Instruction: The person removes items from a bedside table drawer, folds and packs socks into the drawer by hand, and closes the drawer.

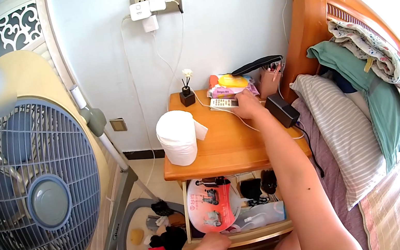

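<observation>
Right grip point(246, 105): closed, as far as I could see, on the right-hand end of one remote control point(222, 103). Keys faced up; holding it by the end left most of them uncovered. Location: rear of the wooden bench point(224, 144), just in front of a pink packet point(218, 92).

Left grip point(215, 244): at the front rim of the open drawer point(264, 233). Fingers partly hidden; I could not tell whether they clenched the rim or merely rested there. The position would have suited steadying the drawer.

Drawer contents: one printed disc point(211, 204), laid flat, presumably as too broad to stand; one translucent pouch point(262, 215), lying lengthwise near the front.

Bench top: one white paper roll point(177, 139), upright on its flat end, likely for stability; one small black vase point(187, 97), rear left, away from my arms; one pen cup point(270, 82), upright, which kept its contents in; one black box point(282, 110), right edge, probably there so a cord could drop beside it.
</observation>
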`<state>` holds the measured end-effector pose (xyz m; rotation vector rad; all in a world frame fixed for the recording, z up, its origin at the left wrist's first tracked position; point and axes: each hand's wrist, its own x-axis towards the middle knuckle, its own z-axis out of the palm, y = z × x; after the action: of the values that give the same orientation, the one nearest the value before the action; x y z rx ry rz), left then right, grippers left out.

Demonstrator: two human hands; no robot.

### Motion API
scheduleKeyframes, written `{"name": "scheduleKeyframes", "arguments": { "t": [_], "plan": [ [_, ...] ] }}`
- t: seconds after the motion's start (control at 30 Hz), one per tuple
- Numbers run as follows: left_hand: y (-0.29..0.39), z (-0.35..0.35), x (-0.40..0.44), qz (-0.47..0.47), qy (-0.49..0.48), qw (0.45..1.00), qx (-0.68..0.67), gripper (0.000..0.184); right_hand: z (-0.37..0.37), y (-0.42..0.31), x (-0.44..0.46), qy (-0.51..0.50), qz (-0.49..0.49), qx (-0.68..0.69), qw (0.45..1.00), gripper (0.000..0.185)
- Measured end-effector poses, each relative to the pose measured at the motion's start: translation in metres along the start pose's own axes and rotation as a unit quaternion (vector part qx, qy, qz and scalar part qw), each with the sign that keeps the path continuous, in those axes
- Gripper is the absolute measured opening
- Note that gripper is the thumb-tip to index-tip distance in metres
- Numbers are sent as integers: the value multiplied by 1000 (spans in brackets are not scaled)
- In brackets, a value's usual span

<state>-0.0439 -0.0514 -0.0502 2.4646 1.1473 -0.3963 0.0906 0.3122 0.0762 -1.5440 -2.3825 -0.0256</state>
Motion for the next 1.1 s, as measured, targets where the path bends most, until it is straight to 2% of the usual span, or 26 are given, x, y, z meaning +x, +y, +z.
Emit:
{"name": "scheduleKeyframes", "arguments": {
  "t": [0.17,0.33,0.4,0.5,0.57,0.7,0.87,1.0,1.1],
  "plan": [
    [0,-3,-1,2,8,1000,-17,14,5,11,-6,-59,0,47,997,51],
    [3,-12,-4,-35,-13,999,-20,14,-21,6,-38,28,5,-10,1000,51],
    [1,-7,2,-40,-48,998,-13,17,-32,9,-53,68,-15,36,997,49],
    [1,-2,0,-41,-9,997,-59,19,-51,4,-94,88,-29,72,993,46],
    [1,-8,-2,-36,-3,997,-63,19,-61,3,-121,145,-128,128,973,41],
    [8,-19,-6,-48,-15,997,-53,19,-76,-2,-194,112,-174,169,964,40],
    [8,-9,-4,-56,7,998,-41,21,-59,6,-272,37,-162,238,957,42],
    [13,-16,-4,-79,-41,995,-36,18,-19,30,-301,-68,-65,226,970,47],
    [12,-12,-3,-81,-18,996,-41,19,10,49,-304,-109,-80,205,969,49]
  ]
}}
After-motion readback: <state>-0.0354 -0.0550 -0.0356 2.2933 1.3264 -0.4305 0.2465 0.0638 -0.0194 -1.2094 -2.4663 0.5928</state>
